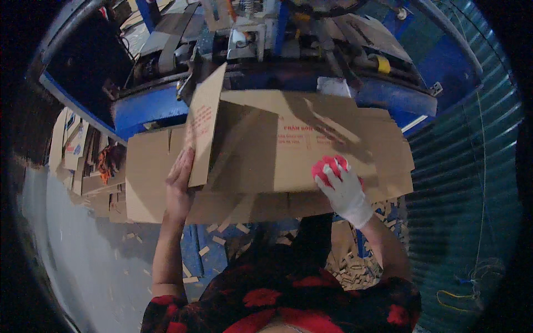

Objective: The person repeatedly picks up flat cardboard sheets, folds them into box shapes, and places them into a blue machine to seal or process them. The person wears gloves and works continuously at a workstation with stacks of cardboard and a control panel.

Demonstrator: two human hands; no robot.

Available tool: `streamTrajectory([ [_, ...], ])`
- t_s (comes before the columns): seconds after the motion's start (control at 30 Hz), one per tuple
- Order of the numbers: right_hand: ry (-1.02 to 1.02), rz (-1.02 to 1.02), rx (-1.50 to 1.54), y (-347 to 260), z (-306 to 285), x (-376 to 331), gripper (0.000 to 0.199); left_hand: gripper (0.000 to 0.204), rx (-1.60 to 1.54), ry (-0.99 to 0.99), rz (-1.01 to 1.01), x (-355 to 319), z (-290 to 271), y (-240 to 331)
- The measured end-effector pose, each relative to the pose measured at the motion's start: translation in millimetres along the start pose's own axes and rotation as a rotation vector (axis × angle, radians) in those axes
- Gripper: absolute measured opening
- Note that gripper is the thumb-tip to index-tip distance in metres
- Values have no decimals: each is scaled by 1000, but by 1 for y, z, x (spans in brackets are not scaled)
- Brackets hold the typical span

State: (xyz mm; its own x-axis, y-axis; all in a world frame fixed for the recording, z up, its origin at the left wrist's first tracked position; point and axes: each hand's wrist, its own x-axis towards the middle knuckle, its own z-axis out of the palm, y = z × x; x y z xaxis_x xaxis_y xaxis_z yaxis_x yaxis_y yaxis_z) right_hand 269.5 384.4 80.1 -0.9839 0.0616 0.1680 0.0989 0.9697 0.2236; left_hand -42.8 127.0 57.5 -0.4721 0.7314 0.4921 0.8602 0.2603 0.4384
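My bare left hand [182, 169] grips the near edge of a raised cardboard flap [205, 130], its fingers along the left side. The flap tilts up from a flat brown carton sheet [250, 161] with red print. My right hand [341, 186], in a white glove with red on the fingers, rests at that sheet's near right edge. Its fingers are bent over the top; the thumb is hidden. Another cardboard sheet [150, 166] lies underneath and sticks out on both sides.
A blue-framed machine [150, 111] with dark rollers spans the far side. Cardboard stacks [83, 161] stand on the left. Small cardboard offcuts [355, 263] litter the floor near my legs. Green corrugated sheeting [461, 183] runs along the right, with a yellow cord [452, 299] low beside it.
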Motion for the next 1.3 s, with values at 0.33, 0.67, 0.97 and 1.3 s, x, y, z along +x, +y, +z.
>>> streamTrajectory([
  [0.33, 141, 58, -48, 115, 80, 102, 43, 61, 54, 132, 88, 113, 84, -57],
  [0.67, 171, 324, 15, 209, 86, 217, 54, 48, 383, 62, -10, 244, 140, -71],
  [0.97, 130, 930, 5, 97, 64, -58, 91, 60, 479, 74, -722, -51, -12, -105],
  [1.3, 995, 1755, 798, 18, 103, -194, 70, 89, 553, -174, -1046, -159, -70, -153],
])
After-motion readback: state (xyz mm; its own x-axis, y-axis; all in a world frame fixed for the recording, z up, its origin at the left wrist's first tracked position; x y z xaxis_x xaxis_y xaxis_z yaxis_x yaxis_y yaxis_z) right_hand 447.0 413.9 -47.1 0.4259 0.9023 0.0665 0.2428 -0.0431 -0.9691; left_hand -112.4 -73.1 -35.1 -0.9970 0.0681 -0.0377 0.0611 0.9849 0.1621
